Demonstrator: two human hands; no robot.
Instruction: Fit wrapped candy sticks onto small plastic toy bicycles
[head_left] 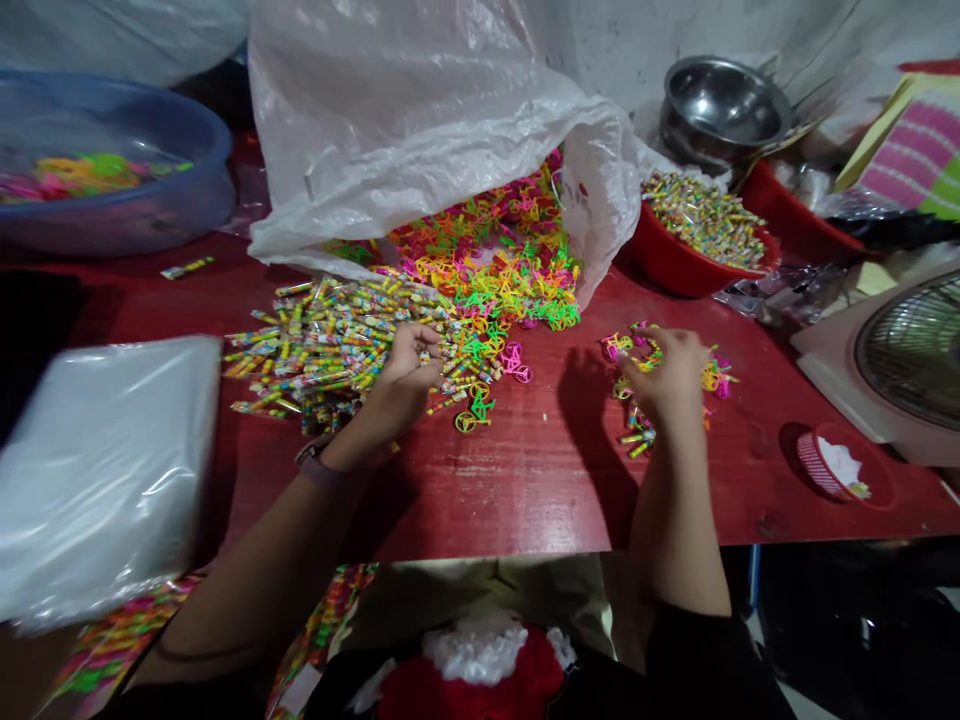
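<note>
Head view: looking down over both forearms at a red-painted wooden surface point(517, 480).

Left grip: the left grip point(409, 370) has its fingers curled and bunched at the edge of the heap of wrapped candy sticks point(322, 350), touching them; I cannot tell whether it pinches any. A dark wristband point(315, 465) circles the wrist.

Right grip: the right grip point(667, 375) is arched downward, fingers curled over a small scatter of neon plastic toy bicycles point(637, 345); I cannot tell whether it pinches one.

Main heap: the toy bicycles spill in a tangled pile point(487, 270) from the mouth of a white plastic sack point(390, 130), beside the candy sticks.

Behind: a red plastic bowl point(675, 265) full of candy sticks stands near a stainless steel bowl point(724, 105). A blue plastic basin point(217, 135) holds more bright toys.

Sides: a stack of clear plastic bags point(105, 470) lies at left; a fan point(911, 345) and a small red basket point(874, 470) sit at right.

Lap: red fabric with white fluffy trim point(480, 680).
</note>
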